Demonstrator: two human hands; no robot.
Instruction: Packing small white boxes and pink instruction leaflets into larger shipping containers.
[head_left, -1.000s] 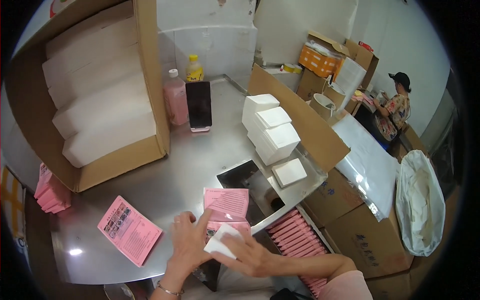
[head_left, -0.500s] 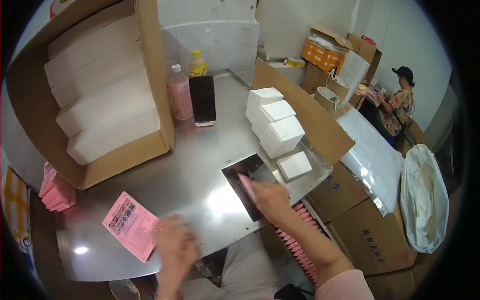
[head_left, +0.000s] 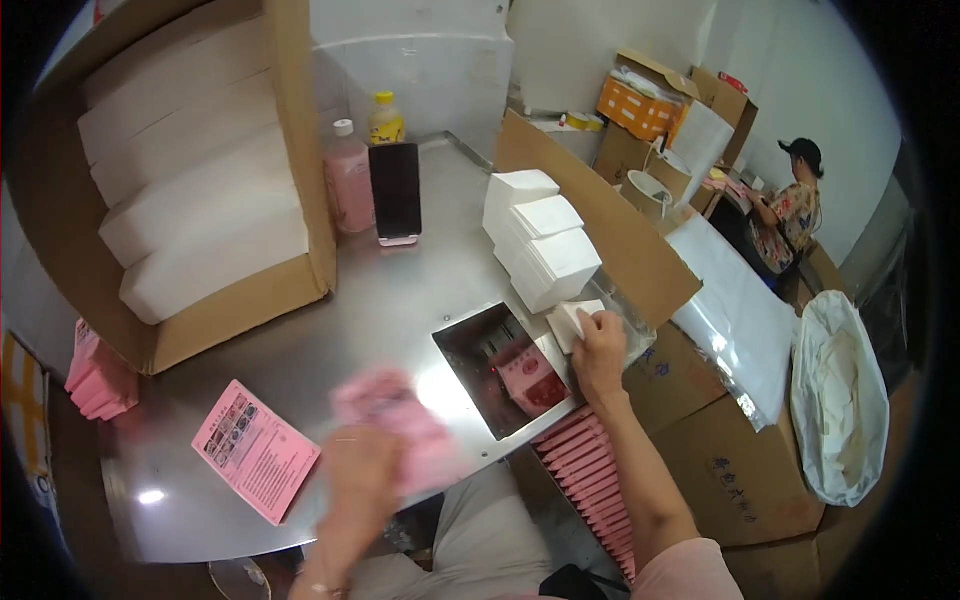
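Note:
Blurred by motion, my left hand (head_left: 362,475) grips a pink printed wrapper (head_left: 385,400) above the near part of the steel table. To its left lies a stack of pink printed wrappers (head_left: 257,450). My right hand (head_left: 600,352) has its fingers closed on a small block of white napkins (head_left: 568,318) beside the table's rectangular opening (head_left: 470,355). Inside that opening rests a pink packet (head_left: 535,380). Just beyond my right hand, taller white napkin stacks (head_left: 545,250) stand against a cardboard flap.
A big carton (head_left: 235,325) of white napkin blocks stands at the left. A phone (head_left: 397,195) leans near two bottles (head_left: 348,180). Rows of pink packets (head_left: 590,480) sit below the right edge. Cartons (head_left: 750,490) and a white sack (head_left: 845,400) lie right; another person sits farther back.
My right hand has left the table opening and moved right onto the napkin block. The opening now shows a pink packet inside. A pink wrapper has come up in my left hand.

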